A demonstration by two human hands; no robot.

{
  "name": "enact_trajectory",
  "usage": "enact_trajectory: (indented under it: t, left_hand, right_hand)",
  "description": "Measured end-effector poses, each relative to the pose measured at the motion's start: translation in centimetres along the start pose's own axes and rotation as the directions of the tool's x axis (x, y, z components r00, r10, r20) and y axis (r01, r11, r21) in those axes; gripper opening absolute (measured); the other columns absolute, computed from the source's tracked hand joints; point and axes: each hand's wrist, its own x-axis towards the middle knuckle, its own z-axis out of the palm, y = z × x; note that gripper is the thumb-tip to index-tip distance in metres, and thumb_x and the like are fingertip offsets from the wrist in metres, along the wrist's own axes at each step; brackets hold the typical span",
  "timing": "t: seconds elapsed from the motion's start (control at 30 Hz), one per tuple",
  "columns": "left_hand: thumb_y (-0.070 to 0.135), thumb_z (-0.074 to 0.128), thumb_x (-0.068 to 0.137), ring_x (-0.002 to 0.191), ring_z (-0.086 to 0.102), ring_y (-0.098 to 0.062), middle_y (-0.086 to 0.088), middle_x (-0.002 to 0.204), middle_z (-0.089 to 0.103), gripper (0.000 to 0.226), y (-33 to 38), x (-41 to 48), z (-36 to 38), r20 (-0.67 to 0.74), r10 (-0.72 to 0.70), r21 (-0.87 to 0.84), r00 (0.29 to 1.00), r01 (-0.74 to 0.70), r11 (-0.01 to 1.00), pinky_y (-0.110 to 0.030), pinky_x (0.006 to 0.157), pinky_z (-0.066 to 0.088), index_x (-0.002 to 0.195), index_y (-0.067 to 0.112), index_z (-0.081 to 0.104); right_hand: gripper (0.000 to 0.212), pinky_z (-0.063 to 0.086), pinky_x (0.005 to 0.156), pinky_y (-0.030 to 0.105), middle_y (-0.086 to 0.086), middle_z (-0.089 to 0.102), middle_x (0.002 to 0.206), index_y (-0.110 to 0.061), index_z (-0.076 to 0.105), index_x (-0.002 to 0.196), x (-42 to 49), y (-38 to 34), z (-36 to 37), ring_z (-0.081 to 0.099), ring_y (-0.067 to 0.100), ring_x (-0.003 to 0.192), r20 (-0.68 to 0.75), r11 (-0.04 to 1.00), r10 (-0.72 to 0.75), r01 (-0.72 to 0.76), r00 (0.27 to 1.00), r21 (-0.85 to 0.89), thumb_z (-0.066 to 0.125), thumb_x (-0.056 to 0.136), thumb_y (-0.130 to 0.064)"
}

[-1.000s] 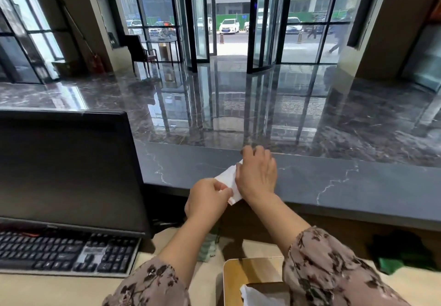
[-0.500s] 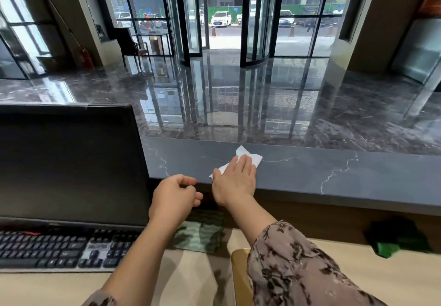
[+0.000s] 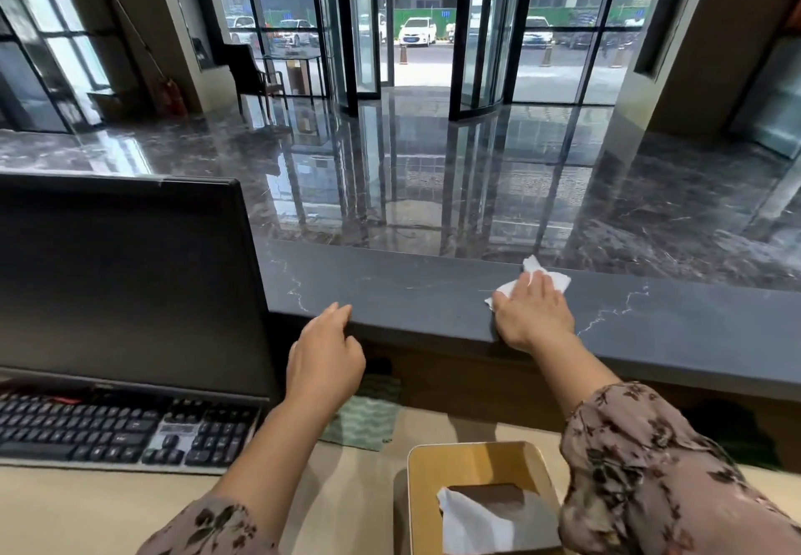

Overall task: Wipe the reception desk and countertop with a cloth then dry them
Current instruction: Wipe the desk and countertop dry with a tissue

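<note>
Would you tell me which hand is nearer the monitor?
Left. The left hand is just right of the monitor; the right hand is farther right, pressing a tissue on the countertop.

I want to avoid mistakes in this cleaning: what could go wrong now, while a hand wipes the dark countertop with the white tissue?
1. The right hand presses the white tissue close to the far edge of the countertop; a long stroke may push it over that edge.
2. The tissue is small and crumpled, so it might leave streaks.
3. The right sleeve hangs close to the tissue box and could knock it.
</note>
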Motion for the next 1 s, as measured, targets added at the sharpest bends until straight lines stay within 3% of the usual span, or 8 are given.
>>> enact_trajectory:
  t: [0.13, 0.3, 0.37, 0.53, 0.67, 0.8, 1.0]
  left_hand:
    - [0.007, 0.037, 0.096, 0.147, 0.019, -0.014, -0.002, 0.159, 0.022, 0.056, -1.0, 0.1, -0.3, 0.009, -0.001, 0.1, 1.0, 0.0, 0.995, -0.03, 0.117, 0.023, 0.151, 0.012, 0.026]
    - [-0.001, 0.035, 0.093, 0.148, 0.009, -0.011, -0.002, 0.161, 0.012, 0.064, -2.2, 0.6, -0.3, -0.006, -0.001, 0.057, 1.0, 0.001, 0.998, -0.024, 0.118, 0.016, 0.153, 0.01, 0.016]
    - [-0.003, 0.035, 0.092, 0.148, 0.01, -0.012, -0.002, 0.162, 0.011, 0.067, -2.7, 0.9, -0.6, -0.034, -0.024, 0.042, 0.999, 0.026, 0.999, -0.026, 0.117, 0.018, 0.153, 0.011, 0.012]
    - [-0.009, 0.035, 0.087, 0.139, 0.034, -0.022, -0.004, 0.158, 0.024, 0.074, -2.5, 1.2, -1.6, -0.031, -0.06, -0.043, 0.998, 0.059, 0.997, -0.036, 0.106, 0.038, 0.153, 0.014, 0.011]
    - [-0.009, 0.037, 0.086, 0.138, 0.035, -0.023, -0.006, 0.157, 0.024, 0.074, -2.4, 1.8, -1.6, -0.007, -0.053, 0.013, 0.999, 0.053, 0.999, -0.037, 0.107, 0.038, 0.152, 0.012, 0.011]
    - [-0.004, 0.035, 0.091, 0.149, 0.006, -0.018, -0.005, 0.162, 0.007, 0.07, -1.8, 2.3, -0.9, 0.09, -0.049, 0.159, 0.995, 0.034, 0.987, -0.031, 0.119, 0.018, 0.153, 0.009, 0.006]
    - [0.013, 0.042, 0.09, 0.145, 0.017, -0.029, -0.014, 0.153, 0.028, 0.05, -0.3, 3.3, 0.4, 0.075, -0.084, 0.442, 0.994, 0.042, 0.896, -0.04, 0.117, 0.022, 0.139, 0.009, 0.035]
  right_hand:
    - [0.068, -0.003, 0.12, 0.041, 0.02, -0.01, 0.159, 0.001, -0.004, 0.151, 0.4, -2.9, 0.5, -0.01, 0.031, 0.147, 0.015, 0.998, 0.038, -0.039, 0.999, 0.039, 0.014, 0.102, -0.043]
    - [0.067, -0.005, 0.12, 0.041, 0.02, -0.014, 0.158, 0.003, -0.008, 0.15, 0.1, -11.8, 1.8, -0.014, 0.031, 0.147, 0.059, 0.969, -0.247, 0.248, 0.967, -0.002, 0.012, 0.101, -0.04]
    - [0.067, -0.007, 0.119, 0.04, 0.018, -0.016, 0.158, 0.002, -0.01, 0.149, -0.2, -16.4, 2.5, -0.016, 0.03, 0.146, 0.1, 0.924, -0.378, 0.382, 0.92, -0.021, 0.011, 0.102, -0.04]
    - [0.065, -0.005, 0.12, 0.039, 0.016, -0.016, 0.158, -0.002, -0.011, 0.15, -0.1, -21.9, 3.2, -0.017, 0.027, 0.147, 0.154, 0.763, -0.633, 0.645, 0.759, -0.045, 0.013, 0.102, -0.038]
    - [0.064, -0.001, 0.121, 0.036, 0.011, -0.011, 0.16, -0.005, -0.007, 0.152, 0.8, -21.4, 3.0, -0.011, 0.022, 0.148, 0.149, 0.694, -0.71, 0.72, 0.689, -0.024, 0.013, 0.103, -0.041]
    - [0.065, 0.005, 0.12, 0.037, 0.011, -0.002, 0.161, -0.005, -0.002, 0.152, 2.7, -16.3, 2.1, -0.003, 0.023, 0.148, 0.102, 0.789, -0.61, 0.614, 0.786, -0.012, 0.015, 0.101, -0.043]
    - [0.065, 0.001, 0.121, 0.037, 0.01, -0.01, 0.161, -0.006, -0.007, 0.152, 5.2, -0.5, -0.6, -0.008, 0.021, 0.148, 0.087, 0.963, -0.255, 0.26, 0.963, -0.065, 0.013, 0.102, -0.042]
